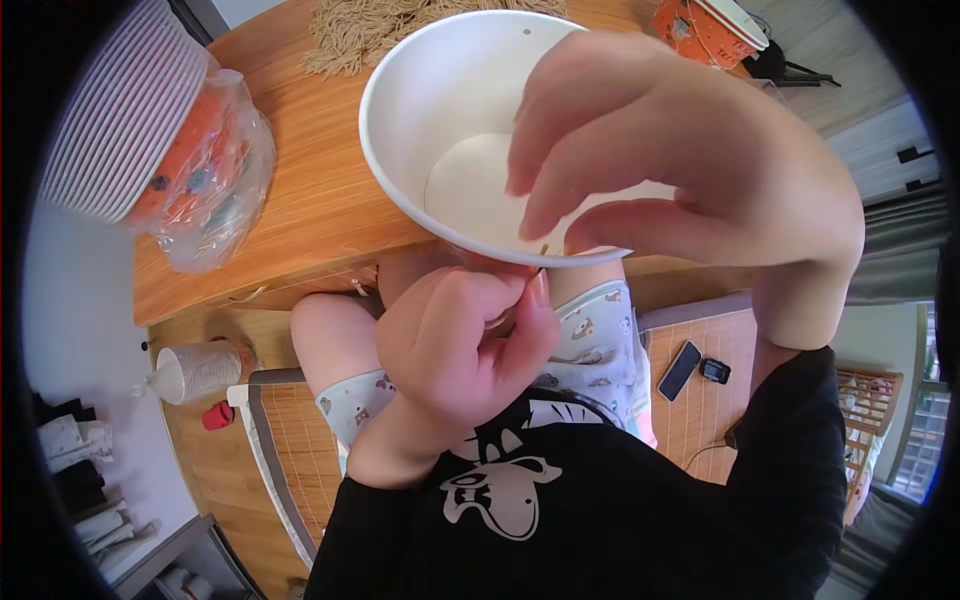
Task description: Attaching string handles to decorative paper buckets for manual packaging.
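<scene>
A large white paper bucket (pixel 400 130) stands tilted toward me at the table's front edge, its inside bare and a small hole near its far rim. My left hand (pixel 455 340) is closed outside the near wall, thumb and forefinger pinching a thin brown cord (pixel 543 250) whose short tip shows at the near rim. Over the bucket's right side arches my right hand (pixel 660 150), its fingers reaching inside. A gap shows between its thumb and curled fingers, close to the cord tip but apart from it. The cord's remaining length is hidden.
A bundle of tan cords (pixel 350 35) lies behind the bucket on the wooden table (pixel 310 150). Stacked buckets (pixel 125 120) in plastic wrap stand left. An orange bucket (pixel 705 35) with a cord sits far right. A phone (pixel 680 370) lies below, right of my legs.
</scene>
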`<state>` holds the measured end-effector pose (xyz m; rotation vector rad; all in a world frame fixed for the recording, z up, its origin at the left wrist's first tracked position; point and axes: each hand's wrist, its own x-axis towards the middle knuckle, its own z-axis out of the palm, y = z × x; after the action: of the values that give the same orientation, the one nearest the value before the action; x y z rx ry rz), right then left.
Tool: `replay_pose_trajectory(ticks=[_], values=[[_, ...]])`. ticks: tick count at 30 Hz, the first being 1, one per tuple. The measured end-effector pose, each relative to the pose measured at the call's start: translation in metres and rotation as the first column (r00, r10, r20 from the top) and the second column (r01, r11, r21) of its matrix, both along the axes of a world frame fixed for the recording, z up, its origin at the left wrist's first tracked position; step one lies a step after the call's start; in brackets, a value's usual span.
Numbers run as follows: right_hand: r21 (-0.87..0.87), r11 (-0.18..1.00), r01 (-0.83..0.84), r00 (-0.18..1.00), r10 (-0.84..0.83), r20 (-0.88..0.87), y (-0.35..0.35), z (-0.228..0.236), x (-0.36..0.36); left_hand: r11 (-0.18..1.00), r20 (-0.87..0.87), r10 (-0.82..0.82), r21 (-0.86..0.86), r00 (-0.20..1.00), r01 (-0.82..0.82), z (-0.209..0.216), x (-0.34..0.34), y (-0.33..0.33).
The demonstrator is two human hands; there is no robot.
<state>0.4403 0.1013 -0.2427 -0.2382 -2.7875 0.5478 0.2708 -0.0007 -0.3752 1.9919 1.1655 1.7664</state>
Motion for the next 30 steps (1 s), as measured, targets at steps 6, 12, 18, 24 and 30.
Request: replay_pose_trajectory(ticks=[6,12,18,24,30], values=[[-0.194,0.981,0.034,0.993,-0.011,0.117,0.006,-0.011,0.005,0.999,-0.043,0.025,0.036,0.999,-0.023,0.005,0.001,0.0],[0.015,0.988,0.152,0.984,-0.153,0.089,-0.006,-0.011,0.007,0.996,0.17,-0.043,-0.067,0.985,0.056,-0.003,0.007,-0.005],[0.188,0.894,0.407,0.909,-0.375,-0.183,-0.041,-0.004,0.002,0.924,0.36,-0.341,-0.04,0.868,0.38,-0.01,0.001,-0.001],[0.306,0.685,0.661,0.744,-0.544,-0.389,-0.105,-0.054,-0.008,0.723,0.459,-0.515,-0.222,0.724,0.655,0.005,-0.017,0.0],[0.215,0.597,0.773,0.577,-0.521,-0.63,-0.109,-0.116,-0.016,0.708,0.572,-0.45,-0.24,0.686,0.665,0.009,-0.01,-0.001]])
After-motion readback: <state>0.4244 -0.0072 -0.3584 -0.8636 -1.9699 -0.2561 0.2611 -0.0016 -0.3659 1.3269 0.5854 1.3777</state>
